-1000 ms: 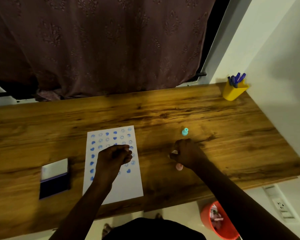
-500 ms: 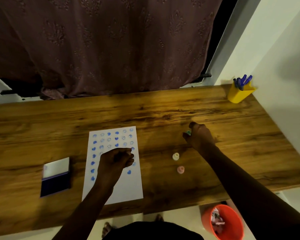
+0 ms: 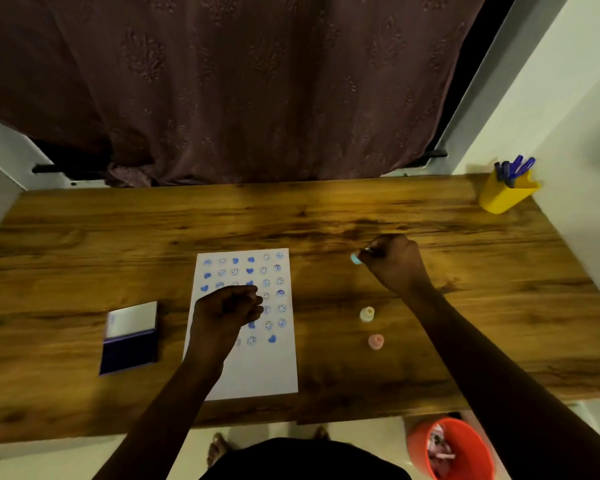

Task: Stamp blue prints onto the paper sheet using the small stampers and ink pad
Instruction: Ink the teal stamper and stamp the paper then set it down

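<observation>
Head view: a person is standing at a wooden table point(image 3: 326, 209), both arms reaching over it. The right hand point(image 3: 395, 263) is sitting at about 2 o'clock from the paper point(image 3: 257, 368), fingers closed together around a teal stamper point(image 3: 355, 259); only its tip is showing at the hand's 9 o'clock side, and whether it is touching the table is unclear. The left hand point(image 3: 226, 311) is hovering or resting over the middle of the paper, fingers curled loosely in; whether it is pinching anything cannot be told.

The paper is lying at table centre, its upper two-thirds carrying rows of blue hearts and smiley prints, the lower part bare. A cream stamper point(image 3: 367, 314) is standing upright at 3 o'clock from the paper, and a pink stamper point(image 3: 376, 341) is standing just beside it at its 5 o'clock. The ink pad point(image 3: 129, 353), lid open, is lying at 9 o'clock from the paper, near its edge but apart.

A yellow cup point(image 3: 504, 194) holding blue pens is sitting at the table's far right corner, at 1 o'clock. An orange bin point(image 3: 465, 441) is standing on the floor at 5 o'clock.
</observation>
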`<move>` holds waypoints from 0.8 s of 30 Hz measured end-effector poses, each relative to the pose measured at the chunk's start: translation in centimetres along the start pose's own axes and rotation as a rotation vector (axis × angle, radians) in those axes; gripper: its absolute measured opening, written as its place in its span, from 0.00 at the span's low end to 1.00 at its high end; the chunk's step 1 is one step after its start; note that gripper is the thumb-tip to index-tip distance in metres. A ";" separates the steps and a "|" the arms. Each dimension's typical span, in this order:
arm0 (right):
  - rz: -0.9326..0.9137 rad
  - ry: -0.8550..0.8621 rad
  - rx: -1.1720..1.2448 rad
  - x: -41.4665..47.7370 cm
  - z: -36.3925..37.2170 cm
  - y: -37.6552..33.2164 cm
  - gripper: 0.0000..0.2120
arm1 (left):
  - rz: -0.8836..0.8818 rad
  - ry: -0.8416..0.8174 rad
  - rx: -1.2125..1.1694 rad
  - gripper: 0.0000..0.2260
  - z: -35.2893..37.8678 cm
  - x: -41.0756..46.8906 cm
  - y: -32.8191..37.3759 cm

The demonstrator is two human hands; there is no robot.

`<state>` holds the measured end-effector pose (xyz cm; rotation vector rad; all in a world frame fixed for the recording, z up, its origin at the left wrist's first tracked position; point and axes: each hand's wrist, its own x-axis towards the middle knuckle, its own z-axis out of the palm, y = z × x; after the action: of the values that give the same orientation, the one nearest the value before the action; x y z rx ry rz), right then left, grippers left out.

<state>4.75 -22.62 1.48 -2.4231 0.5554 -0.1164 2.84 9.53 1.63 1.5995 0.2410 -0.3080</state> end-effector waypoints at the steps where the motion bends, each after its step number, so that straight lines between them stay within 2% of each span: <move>1: 0.024 -0.023 0.106 -0.5 0.3 -1.1 0.10 | 0.019 -0.001 0.008 0.09 -0.3 0.0 0.2; 5: 0.104 -0.185 0.499 -3.1 1.6 -5.8 0.10 | 0.114 -0.028 0.052 0.10 -1.4 -0.3 0.9; 8: 0.128 -0.332 0.639 -5.3 2.5 -9.3 0.11 | 0.105 -0.082 0.043 0.13 -2.2 -0.3 1.4; 13: 0.139 -0.538 0.675 -7.4 4.5 -13.7 0.12 | 0.100 -0.146 0.027 0.16 -4.2 -0.3 1.9; 18: 0.135 -0.611 0.649 -8.2 7.0 -16.7 0.14 | 0.167 -0.133 0.024 0.16 -6.9 -0.5 2.0; 24: 0.100 -0.700 0.686 -9.4 9.0 -19.5 0.11 | 0.159 -0.092 0.022 0.14 -10.6 -0.3 1.3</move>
<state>5.22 0.22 6.74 -1.6112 0.2447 0.4901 3.51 20.07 3.37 1.6114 0.0394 -0.2614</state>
